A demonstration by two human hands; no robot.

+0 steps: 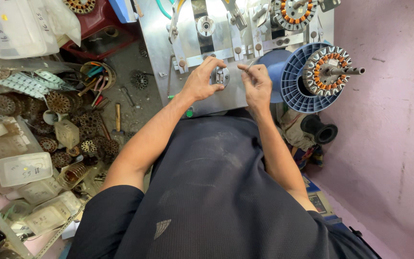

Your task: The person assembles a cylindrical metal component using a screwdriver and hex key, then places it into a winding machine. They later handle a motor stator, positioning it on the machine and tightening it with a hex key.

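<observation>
Metal machine: a grey steel winding machine (207,43) fills the upper middle of the frame, its flat plate carrying bolts, brackets and round fittings.
Small fitting: a little round metal fitting (222,76) sits on the plate's lower edge, between the two hands.
Left hand: the left hand (200,80) curls over the fitting from the left of the frame, thumb and fingers closed on its rim.
Right hand: the right hand (256,81) sits just right of the fitting, thumb and forefinger pressed together on something thin that runs up toward the machine; it looks like fine wire, but it is too thin to tell for sure.
Blue spool: a blue plastic spool (295,76) lies at the upper right, just beside the right hand.
Wound core: a round toothed core with copper-coloured coils (329,71) sits on a shaft in front of the spool; a second one (294,13) is at the top edge.
Counter: a cluttered counter (130,108) at the left of the frame holds rusty toothed cores (59,101), clear plastic boxes (24,168) and a tub of hand tools (97,74).
Risk: the thin strand could snap or slip from the pinch if pulled too hard, in my judgement.
Second risk: fingers are close to the machine's moving parts and could be caught if it started up.
</observation>
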